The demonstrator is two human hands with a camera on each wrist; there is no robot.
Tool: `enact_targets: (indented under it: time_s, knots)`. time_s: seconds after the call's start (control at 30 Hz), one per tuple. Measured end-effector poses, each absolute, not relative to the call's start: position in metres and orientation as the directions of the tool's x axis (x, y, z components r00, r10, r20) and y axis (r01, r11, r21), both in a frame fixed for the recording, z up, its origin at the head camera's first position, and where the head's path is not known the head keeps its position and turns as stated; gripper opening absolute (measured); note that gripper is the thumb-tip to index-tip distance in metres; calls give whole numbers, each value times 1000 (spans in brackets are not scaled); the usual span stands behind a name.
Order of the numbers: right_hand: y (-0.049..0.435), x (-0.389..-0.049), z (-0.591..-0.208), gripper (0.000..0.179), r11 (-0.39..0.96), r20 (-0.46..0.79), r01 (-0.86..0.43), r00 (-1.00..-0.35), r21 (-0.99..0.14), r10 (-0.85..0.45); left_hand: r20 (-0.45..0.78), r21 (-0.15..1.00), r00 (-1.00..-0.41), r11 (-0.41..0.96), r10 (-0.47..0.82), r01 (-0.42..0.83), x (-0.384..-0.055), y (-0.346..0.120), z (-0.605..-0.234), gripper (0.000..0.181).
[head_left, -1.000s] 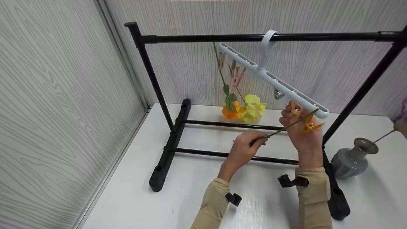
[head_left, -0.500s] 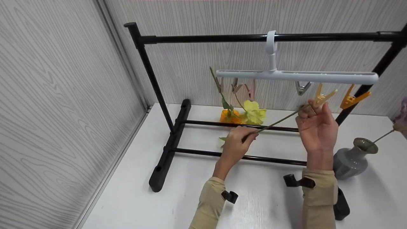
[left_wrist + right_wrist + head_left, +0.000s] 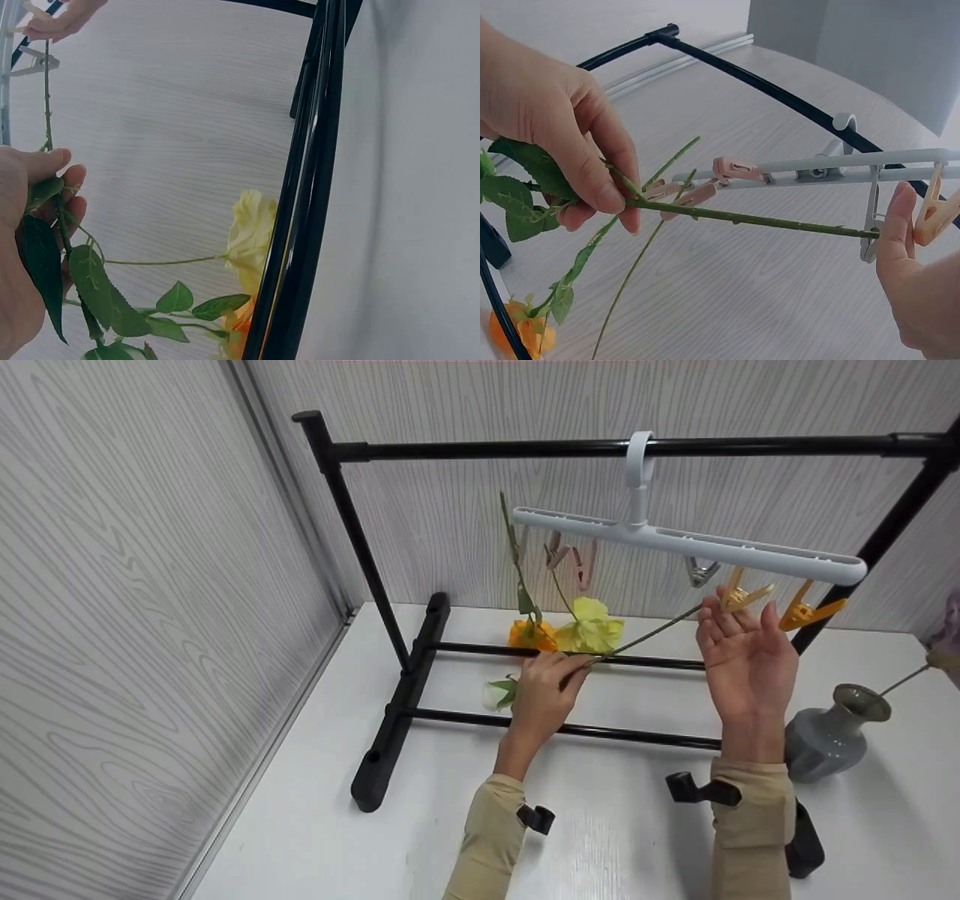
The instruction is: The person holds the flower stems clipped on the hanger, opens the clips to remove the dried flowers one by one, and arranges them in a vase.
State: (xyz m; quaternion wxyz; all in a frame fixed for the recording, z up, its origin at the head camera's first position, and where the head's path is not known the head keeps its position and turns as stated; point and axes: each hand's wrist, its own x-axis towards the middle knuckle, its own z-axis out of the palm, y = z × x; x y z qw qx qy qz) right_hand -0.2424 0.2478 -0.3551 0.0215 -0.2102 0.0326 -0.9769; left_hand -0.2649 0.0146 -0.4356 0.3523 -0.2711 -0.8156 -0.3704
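My left hand (image 3: 546, 682) pinches the green stem (image 3: 780, 223) of a white flower (image 3: 498, 694), whose bloom hangs past the hand. The stem slants up to the right. Its far end meets the fingers of my right hand (image 3: 750, 667), which is palm up with the thumb apart from the fingers. Just over those fingers hangs a light orange clip (image 3: 739, 594) on the white hanger (image 3: 750, 551). An orange clip (image 3: 808, 613) is to its right and a grey clip (image 3: 701, 573) to its left.
A black rack (image 3: 487, 451) carries the hanger. Pinkish clips (image 3: 740, 170) on its left half hold flower stems, with an orange flower (image 3: 531, 636) and a yellow flower (image 3: 592, 628) hanging down. A grey vase (image 3: 825, 742) stands right, beside the rack's foot.
The hanger has swung from a steep slant to nearly level. My right hand has moved right and its curled fingers have loosened. My left hand has moved left, bringing the white flower into view.
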Motion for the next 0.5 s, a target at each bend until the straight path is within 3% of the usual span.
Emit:
enact_targets:
  time_s: [0.2, 0.3, 0.4, 0.5]
  knots:
    - [249, -243, -355, 50, -999, 341, 32, -940, 44, -15, 782, 358, -596, 651, 183, 669, -266, 13, -437, 17]
    - [245, -243, -356, 47, -999, 325, 21, -946, 31, -10, 780, 327, -596, 689, 190, 647, -267, 13, -438, 16]
    - [239, -244, -356, 38, -988, 317, -76, -948, -133, 30, 774, 304, -602, 719, 195, 625, -267, 12, -438, 15]
    - [230, -245, -356, 26, -831, 368, -297, -922, -470, 121, 774, 282, -600, 738, 202, 613, -267, 12, -437, 15]
